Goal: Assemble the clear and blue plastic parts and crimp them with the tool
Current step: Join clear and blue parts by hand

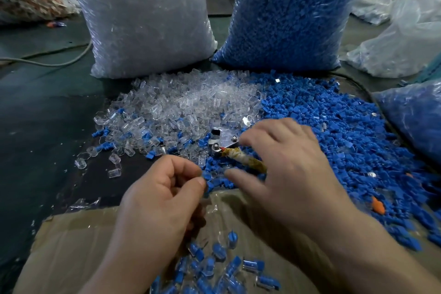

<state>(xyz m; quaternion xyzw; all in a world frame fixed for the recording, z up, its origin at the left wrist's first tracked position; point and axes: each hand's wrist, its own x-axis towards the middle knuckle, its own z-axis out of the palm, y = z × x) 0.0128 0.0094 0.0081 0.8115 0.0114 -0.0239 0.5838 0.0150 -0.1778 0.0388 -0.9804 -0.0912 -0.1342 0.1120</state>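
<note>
From my remote seat I see the left hand [164, 198] low at about 7 o'clock. Its fingers are curled in and its thumb tip is pressed against the index finger. A speck of blue shows right at those fingertips, but I cannot tell whether it is pinched there or belongs to the heap behind.

The right hand [288, 164], at 4 o'clock from centre, is spread loosely, fingers apart and blurred. It lies over the cloth-wrapped handle of the crimping tool [224, 141] without closing round it, and its index fingertip touches the tool's metal head. The tool lies near the middle of the view on the seam between the two heaps, head towards 10 o'clock.

The loose clear parts [191, 102] are heaped at 12 o'clock from the tool. The loose blue parts [338, 131] spread from 2 to 5 o'clock and run under the right hand.

Towards 6 o'clock, a sheet of cardboard [71, 236] carries the assembled pieces [226, 267], clear shells with blue inside.

Behind the heaps stand a bag of clear parts [143, 19] at 11 o'clock and a bag of blue parts [288, 12] at 1 o'clock, both on the dark worktop [35, 131]. An orange piece [378, 205] lies among the blue at 4 o'clock, and a cable [59, 61] trails off at 10 o'clock.
</note>
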